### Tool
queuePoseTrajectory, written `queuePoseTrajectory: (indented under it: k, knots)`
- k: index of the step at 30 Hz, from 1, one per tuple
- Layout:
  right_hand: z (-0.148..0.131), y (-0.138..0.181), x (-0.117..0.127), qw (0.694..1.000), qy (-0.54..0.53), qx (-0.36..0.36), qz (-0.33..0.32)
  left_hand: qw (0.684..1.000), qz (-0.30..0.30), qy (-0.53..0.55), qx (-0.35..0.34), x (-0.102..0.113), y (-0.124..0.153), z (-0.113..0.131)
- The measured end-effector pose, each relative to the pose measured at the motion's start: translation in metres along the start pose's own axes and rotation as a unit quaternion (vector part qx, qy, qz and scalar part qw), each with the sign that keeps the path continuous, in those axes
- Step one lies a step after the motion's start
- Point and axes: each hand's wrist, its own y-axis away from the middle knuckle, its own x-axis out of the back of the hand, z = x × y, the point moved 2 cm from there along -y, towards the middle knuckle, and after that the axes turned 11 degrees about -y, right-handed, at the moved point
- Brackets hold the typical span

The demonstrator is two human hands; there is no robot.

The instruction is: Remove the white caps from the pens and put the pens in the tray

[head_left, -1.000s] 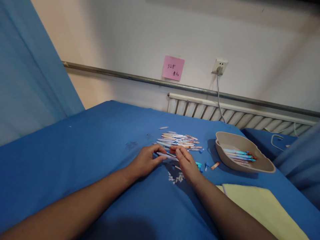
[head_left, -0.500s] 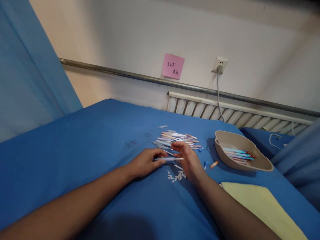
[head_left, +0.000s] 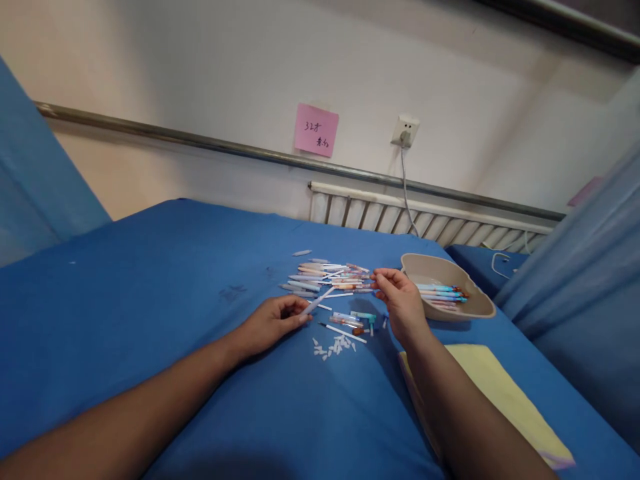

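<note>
My left hand (head_left: 273,323) is closed on a pale lilac pen barrel (head_left: 316,304), which tilts up to the right with a white end. My right hand (head_left: 403,303) is at the right end of a pile of pen parts (head_left: 307,277), its thumb and fingers pinched together. Whatever lies between those fingertips is too small to make out. Between the hands lie clear and orange pen pieces (head_left: 346,321), a teal pen part (head_left: 363,315) and a white refill (head_left: 345,333) with a dark tip. Several small white tips (head_left: 334,348) are scattered in front of them.
A beige bin (head_left: 483,303) holding several pens (head_left: 440,293) stands to the right. A folded yellow cloth (head_left: 505,400) lies under and beside my right forearm. The blue-covered surface (head_left: 200,267) meets a wall with a radiator (head_left: 355,210) and a metal rail (head_left: 240,150).
My right hand has moved away from the left, to the pile's right end, uncovering the clear and teal parts. The barrel in my left hand now points more upward. The view has turned right.
</note>
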Motion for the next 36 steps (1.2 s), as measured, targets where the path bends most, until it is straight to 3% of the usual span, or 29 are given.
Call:
queuePoseTrajectory:
  k: [5,9,11,13,25,30,36]
  knots:
    - [0.009,0.003,0.011,0.975,0.192,0.031,-0.105,0.997,0.019,0.076,0.006,0.0,-0.004,-0.009]
    - [0.021,0.018,-0.001,0.888,0.38,0.044,-0.254,0.989,0.02,0.14,0.027,0.004,-0.005,-0.013]
    - [0.023,0.024,-0.007,0.849,0.435,0.063,-0.292,0.987,0.016,0.157,0.033,0.006,-0.005,-0.015]
    - [0.023,0.027,-0.01,0.83,0.464,0.075,-0.3,0.985,0.012,0.166,0.035,0.008,-0.005,-0.017]
    - [0.018,0.002,0.013,0.834,0.502,0.065,-0.22,0.99,0.025,0.132,0.032,0.009,-0.005,-0.012]
    - [0.021,0.008,0.002,0.827,0.489,0.092,-0.262,0.991,0.027,0.129,0.035,0.01,-0.007,-0.011]
    - [0.024,0.019,-0.012,0.796,0.492,0.112,-0.334,0.993,0.027,0.109,0.031,0.009,-0.006,-0.008]
